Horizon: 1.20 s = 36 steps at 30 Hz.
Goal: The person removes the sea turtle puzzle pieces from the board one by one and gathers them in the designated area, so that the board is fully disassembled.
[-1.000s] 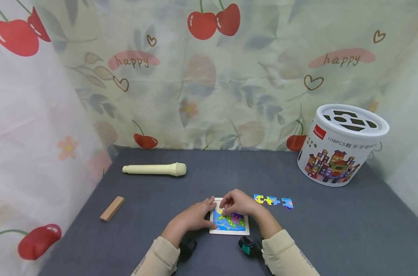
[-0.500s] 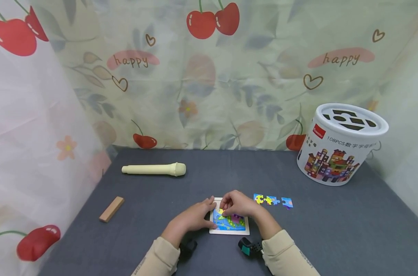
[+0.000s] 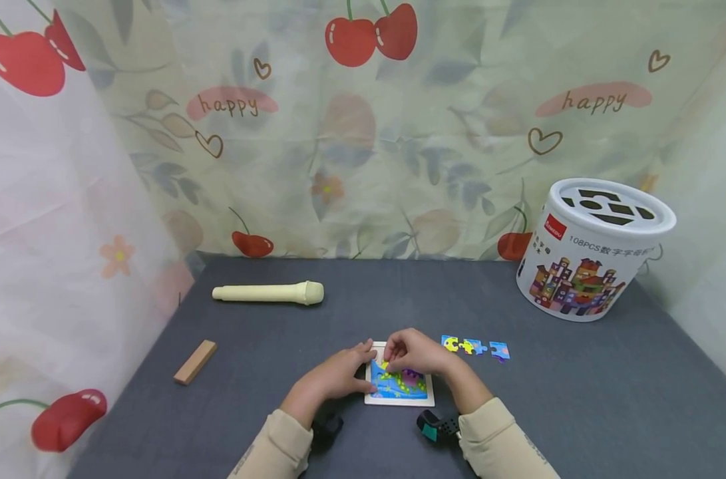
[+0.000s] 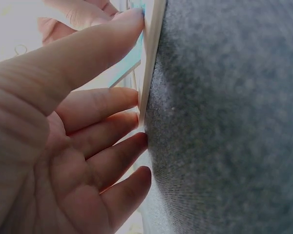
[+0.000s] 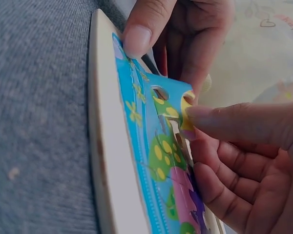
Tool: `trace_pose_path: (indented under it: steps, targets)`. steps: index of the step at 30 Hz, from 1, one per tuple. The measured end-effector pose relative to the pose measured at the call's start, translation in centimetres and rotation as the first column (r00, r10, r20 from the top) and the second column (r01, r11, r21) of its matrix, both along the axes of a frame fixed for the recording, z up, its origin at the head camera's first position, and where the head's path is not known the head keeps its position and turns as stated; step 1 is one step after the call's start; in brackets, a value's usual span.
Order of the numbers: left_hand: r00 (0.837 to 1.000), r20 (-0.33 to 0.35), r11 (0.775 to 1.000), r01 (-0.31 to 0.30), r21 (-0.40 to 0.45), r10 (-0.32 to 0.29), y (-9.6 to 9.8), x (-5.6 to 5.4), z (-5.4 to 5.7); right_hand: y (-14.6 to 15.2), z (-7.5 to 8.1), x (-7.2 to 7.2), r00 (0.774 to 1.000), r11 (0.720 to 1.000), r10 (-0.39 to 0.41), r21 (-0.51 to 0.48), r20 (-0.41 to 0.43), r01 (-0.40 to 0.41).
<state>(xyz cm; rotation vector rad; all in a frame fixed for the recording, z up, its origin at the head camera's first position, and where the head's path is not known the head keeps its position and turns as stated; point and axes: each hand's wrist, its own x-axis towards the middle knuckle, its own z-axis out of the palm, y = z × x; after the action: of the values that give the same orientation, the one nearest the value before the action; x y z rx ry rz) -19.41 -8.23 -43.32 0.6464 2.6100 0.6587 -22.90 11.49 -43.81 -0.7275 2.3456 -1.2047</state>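
A small jigsaw puzzle board (image 3: pixel 398 402) with a pale wooden rim lies on the table in front of the person. The left hand (image 3: pixel 337 380) rests along its left side; in the left wrist view the thumb (image 4: pixel 122 31) presses on the board near a corner, and the fairly straight fingers (image 4: pixel 107 105) reach its edge. Above the board, the right hand (image 3: pixel 415 352) pinches a blue and yellow puzzle piece (image 5: pixel 170 87), tilted up over the picture. Right of the board lie several loose puzzle pieces (image 3: pixel 499 351). The right hand covers part of the board in the head view.
A cream toy microphone (image 3: pixel 267 293) lies at the back left. Nearer the left edge is a wooden block (image 3: pixel 195 362). A large white bucket (image 3: pixel 590 259) with a slotted lid stands at the back right. Patterned curtains (image 3: pixel 363 133) surround the dark table (image 3: pixel 578 399).
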Motion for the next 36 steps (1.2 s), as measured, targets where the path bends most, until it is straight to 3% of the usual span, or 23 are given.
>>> trace_pose_path:
  steps: [10,26,36]
  targets:
    - [1.000,-0.012,0.999,-0.002,0.039,0.002,0.0,0.2,0.2,0.0,-0.2,-0.1,1.000,1.000,0.000,-0.028,0.023,0.000]
    - [1.000,0.004,0.998,-0.028,0.053,0.028,0.2,0.4,0.4,0.3,-0.2,0.1,0.981,0.993,-0.048,-0.100,0.190,0.068]
    - [0.999,0.021,0.998,-0.042,0.040,0.041,0.3,0.3,0.2,2.3,-0.3,0.2,0.975,0.986,-0.125,-0.084,0.185,0.142]
